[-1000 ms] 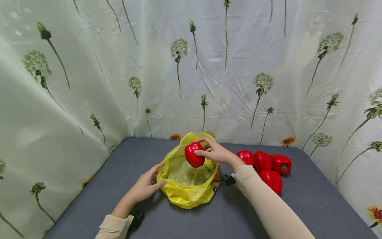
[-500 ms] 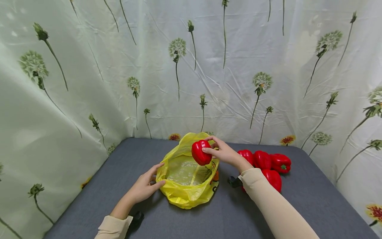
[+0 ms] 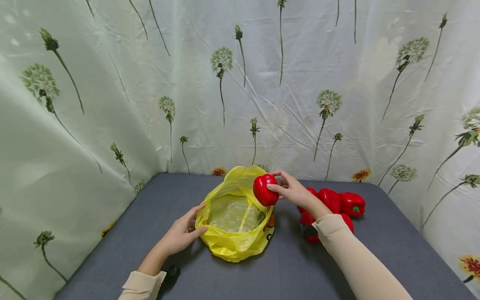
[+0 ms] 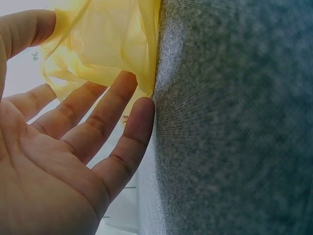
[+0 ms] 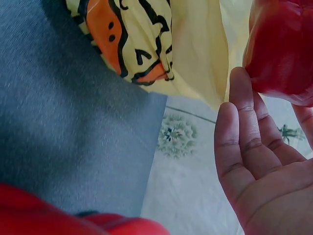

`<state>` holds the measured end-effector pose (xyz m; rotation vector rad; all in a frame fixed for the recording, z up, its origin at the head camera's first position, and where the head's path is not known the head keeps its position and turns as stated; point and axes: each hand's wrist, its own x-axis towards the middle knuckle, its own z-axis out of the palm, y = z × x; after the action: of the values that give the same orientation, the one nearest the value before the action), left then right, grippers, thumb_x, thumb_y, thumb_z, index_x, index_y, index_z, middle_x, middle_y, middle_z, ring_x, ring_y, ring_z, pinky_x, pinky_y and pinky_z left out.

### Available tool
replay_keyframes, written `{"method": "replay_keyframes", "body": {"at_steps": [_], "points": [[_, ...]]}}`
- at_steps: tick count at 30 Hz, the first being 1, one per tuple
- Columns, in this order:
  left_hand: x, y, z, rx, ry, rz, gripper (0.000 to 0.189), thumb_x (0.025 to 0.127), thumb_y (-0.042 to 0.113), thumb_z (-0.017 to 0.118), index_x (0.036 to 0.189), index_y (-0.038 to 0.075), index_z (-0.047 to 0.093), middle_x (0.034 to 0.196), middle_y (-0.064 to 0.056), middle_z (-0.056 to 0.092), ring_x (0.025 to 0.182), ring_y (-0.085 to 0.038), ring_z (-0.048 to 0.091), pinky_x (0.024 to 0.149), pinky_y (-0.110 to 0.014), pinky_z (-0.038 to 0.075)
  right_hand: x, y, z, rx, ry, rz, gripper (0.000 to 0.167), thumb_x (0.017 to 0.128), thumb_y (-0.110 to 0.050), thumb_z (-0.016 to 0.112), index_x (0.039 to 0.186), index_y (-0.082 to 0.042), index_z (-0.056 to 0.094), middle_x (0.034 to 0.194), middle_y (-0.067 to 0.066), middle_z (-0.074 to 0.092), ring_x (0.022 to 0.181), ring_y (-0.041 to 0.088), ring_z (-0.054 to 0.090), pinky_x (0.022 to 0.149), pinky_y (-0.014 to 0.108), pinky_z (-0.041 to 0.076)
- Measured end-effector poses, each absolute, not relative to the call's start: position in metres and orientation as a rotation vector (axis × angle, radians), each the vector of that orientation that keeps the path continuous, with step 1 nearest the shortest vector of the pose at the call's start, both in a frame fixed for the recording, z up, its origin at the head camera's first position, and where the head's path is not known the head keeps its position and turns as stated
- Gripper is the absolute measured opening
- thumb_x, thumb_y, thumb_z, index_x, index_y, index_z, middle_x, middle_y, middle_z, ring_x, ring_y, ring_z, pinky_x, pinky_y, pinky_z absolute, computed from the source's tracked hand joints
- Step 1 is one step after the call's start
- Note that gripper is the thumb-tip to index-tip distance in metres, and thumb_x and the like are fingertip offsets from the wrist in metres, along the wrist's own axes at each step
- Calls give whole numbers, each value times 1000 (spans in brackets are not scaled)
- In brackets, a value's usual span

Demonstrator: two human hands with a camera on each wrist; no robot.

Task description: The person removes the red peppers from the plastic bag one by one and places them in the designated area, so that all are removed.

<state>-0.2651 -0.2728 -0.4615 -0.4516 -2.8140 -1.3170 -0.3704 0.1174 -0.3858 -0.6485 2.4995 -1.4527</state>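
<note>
A yellow plastic bag point(image 3: 241, 246) stands on the table with its mouth spread wide, a bunched clear film showing inside. At its left side, my left hand point(image 3: 180, 232) touches the bag with fingers and thumb spread along the rim; in the left wrist view the fingers point(image 4: 98, 122) lie fairly straight against the yellow plastic. My right hand point(image 3: 294, 192) holds a red bell pepper point(image 3: 265, 190) between thumb and fingers, raised at the bag's right rim. In the right wrist view the pepper point(image 5: 283, 49) sits at the fingertips, beside the bag's printed side point(image 5: 132, 39).
Several more red bell peppers point(image 3: 351, 204) lie in a group on the grey table point(image 3: 285, 271) to the right, partly hidden behind my right forearm. A flower-printed curtain point(image 3: 240, 83) hangs behind the table and along both sides. A black object point(image 3: 171, 276) shows beside my left cuff.
My right hand has carried the bell pepper to the right, from over the bag's mouth to its right rim. The left hand keeps its place at the bag.
</note>
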Motion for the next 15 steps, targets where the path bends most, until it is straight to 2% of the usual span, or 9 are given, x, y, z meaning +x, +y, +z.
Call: {"method": "replay_keyframes", "body": {"at_steps": [4,11,15], "points": [[-263,-274,-464,-449,-2818,-1331,71,106,36,70,166,18,38,150,-23,59,118,-33,73,98,-55,59,-368,125,-388,-643,2508,-1454,55,107,-37,66,151,-11,46,133,23,66,115,29,68,93,42,62],[-266,-272,-463,-434,-2808,-1339,71,106,36,71,166,18,38,150,-23,60,120,-34,73,101,-57,58,-366,144,-387,-610,2543,-1479,53,107,-36,66,150,-10,47,137,25,64,116,29,70,98,50,62],[-268,-272,-462,-445,-2801,-1346,70,105,34,72,166,18,39,149,-23,61,119,-34,73,101,-59,58,-365,157,-385,-579,2556,-1492,55,108,-37,65,151,-10,46,140,26,62,115,27,69,97,48,62]]}}
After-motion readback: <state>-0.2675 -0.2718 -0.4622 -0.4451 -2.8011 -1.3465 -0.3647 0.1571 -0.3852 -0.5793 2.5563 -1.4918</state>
